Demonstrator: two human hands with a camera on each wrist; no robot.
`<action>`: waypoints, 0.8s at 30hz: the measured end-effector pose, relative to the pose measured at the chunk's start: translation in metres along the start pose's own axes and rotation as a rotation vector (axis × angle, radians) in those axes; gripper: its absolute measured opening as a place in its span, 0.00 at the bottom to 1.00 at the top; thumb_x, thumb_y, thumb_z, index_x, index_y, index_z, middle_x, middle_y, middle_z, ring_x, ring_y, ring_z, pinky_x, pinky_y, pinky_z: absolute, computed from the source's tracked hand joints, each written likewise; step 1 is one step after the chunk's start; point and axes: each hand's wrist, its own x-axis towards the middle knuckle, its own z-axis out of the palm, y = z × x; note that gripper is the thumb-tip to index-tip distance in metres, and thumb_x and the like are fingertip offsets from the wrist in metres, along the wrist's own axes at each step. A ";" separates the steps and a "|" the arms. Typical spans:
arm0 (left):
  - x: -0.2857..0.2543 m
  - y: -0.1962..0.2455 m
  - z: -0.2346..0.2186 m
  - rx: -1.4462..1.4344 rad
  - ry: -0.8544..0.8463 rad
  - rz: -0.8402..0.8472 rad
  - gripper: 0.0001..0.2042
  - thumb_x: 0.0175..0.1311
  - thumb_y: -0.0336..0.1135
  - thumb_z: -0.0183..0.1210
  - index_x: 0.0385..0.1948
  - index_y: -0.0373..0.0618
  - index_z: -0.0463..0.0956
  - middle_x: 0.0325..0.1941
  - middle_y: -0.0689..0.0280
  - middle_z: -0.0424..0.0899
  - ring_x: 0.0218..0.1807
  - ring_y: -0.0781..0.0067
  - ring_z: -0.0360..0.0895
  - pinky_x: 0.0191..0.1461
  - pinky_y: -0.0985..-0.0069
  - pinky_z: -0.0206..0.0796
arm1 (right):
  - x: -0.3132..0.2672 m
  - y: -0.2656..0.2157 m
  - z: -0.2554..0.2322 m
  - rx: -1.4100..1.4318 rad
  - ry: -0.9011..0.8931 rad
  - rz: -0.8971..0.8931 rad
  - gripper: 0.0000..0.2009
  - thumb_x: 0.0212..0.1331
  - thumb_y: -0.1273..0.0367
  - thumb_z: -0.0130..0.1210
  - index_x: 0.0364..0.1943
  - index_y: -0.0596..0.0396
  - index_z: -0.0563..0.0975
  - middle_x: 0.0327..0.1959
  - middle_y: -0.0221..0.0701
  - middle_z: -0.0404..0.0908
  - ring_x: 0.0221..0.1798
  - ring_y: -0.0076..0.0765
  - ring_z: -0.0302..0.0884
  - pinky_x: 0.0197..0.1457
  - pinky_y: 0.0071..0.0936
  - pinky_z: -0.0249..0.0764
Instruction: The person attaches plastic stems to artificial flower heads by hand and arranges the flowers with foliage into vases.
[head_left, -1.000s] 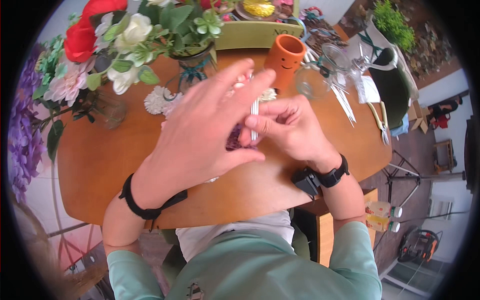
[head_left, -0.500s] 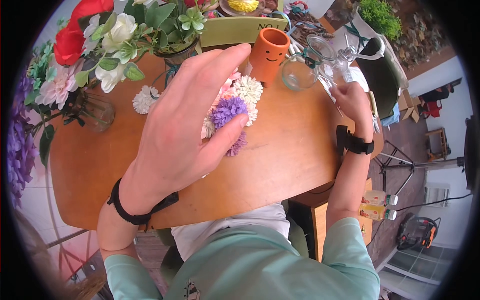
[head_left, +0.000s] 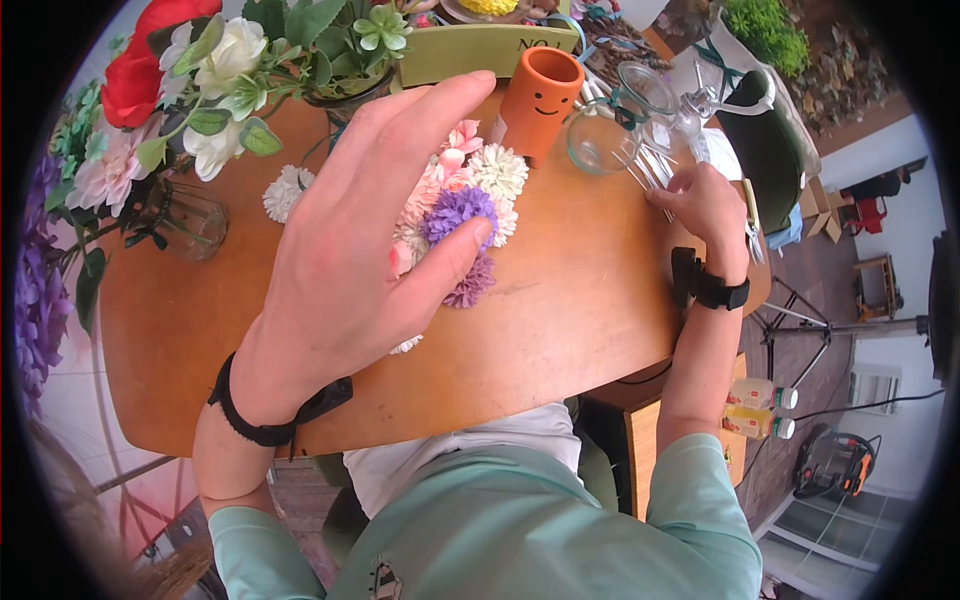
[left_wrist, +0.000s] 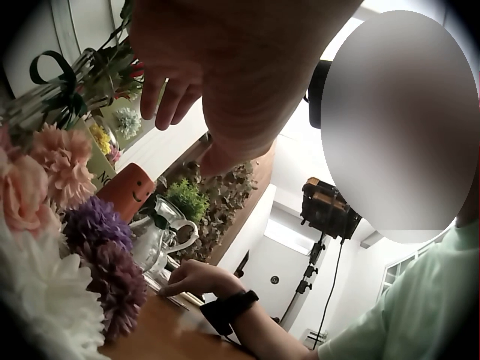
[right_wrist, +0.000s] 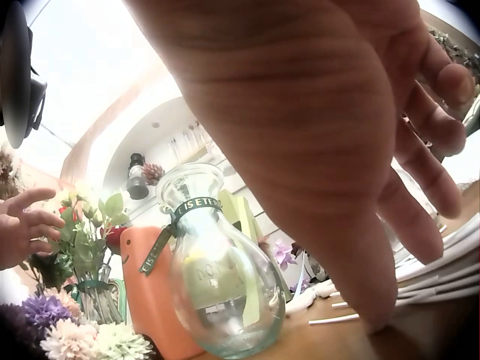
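My left hand (head_left: 345,240) hovers over a group of artificial flower heads, fingers extended and thumb apart, holding nothing. Beneath it show a purple flower (head_left: 460,213), a mauve flower (head_left: 473,280), a cream-white flower (head_left: 498,170) and pink flowers (head_left: 423,200); the hand hides part of the group. At the table's right side, my right hand (head_left: 712,208) reaches down to a pile of thin white sticks (head_left: 650,165). In the right wrist view its fingers are loosely bent above the sticks (right_wrist: 442,277), with the thumb tip right at a stick's end.
An orange smiling-face cup (head_left: 540,105) and a clear glass vase (head_left: 592,145) stand behind the flowers. Yellow-handled pliers (head_left: 752,225) lie at the right edge. Flower arrangements in glass vases (head_left: 195,220) fill the left, and a white flower (head_left: 288,192) lies nearby.
My right hand has left the spot beside the left hand, where it pinched white sticks, and moved right to the stick pile. My left hand stays over the flowers.
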 end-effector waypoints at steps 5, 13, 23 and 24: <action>0.000 -0.003 -0.001 0.006 -0.006 -0.003 0.36 0.58 0.26 0.70 0.72 0.41 0.69 0.70 0.57 0.78 0.65 0.60 0.80 0.66 0.65 0.70 | 0.007 0.005 0.009 0.084 -0.013 -0.029 0.15 0.49 0.55 0.72 0.32 0.49 0.90 0.30 0.36 0.90 0.37 0.44 0.89 0.44 0.39 0.82; 0.001 -0.001 -0.003 0.001 -0.007 -0.011 0.34 0.58 0.26 0.70 0.70 0.41 0.71 0.67 0.57 0.80 0.63 0.60 0.81 0.65 0.66 0.71 | 0.015 0.015 0.013 0.150 0.011 0.057 0.11 0.49 0.61 0.67 0.31 0.52 0.89 0.28 0.40 0.89 0.35 0.47 0.89 0.44 0.40 0.82; -0.010 0.010 -0.064 0.290 -0.374 -0.315 0.25 0.61 0.34 0.71 0.60 0.39 0.79 0.60 0.51 0.84 0.63 0.48 0.81 0.66 0.61 0.72 | 0.024 0.009 0.016 0.733 0.405 -0.248 0.14 0.58 0.69 0.66 0.21 0.61 0.75 0.17 0.21 0.70 0.24 0.17 0.63 0.28 0.23 0.62; -0.017 0.010 -0.071 0.381 -0.436 -0.339 0.31 0.58 0.36 0.74 0.65 0.43 0.76 0.68 0.50 0.79 0.69 0.42 0.76 0.70 0.56 0.69 | 0.017 0.005 0.011 0.838 0.334 -0.306 0.14 0.59 0.69 0.66 0.22 0.60 0.75 0.17 0.20 0.69 0.24 0.15 0.62 0.28 0.22 0.61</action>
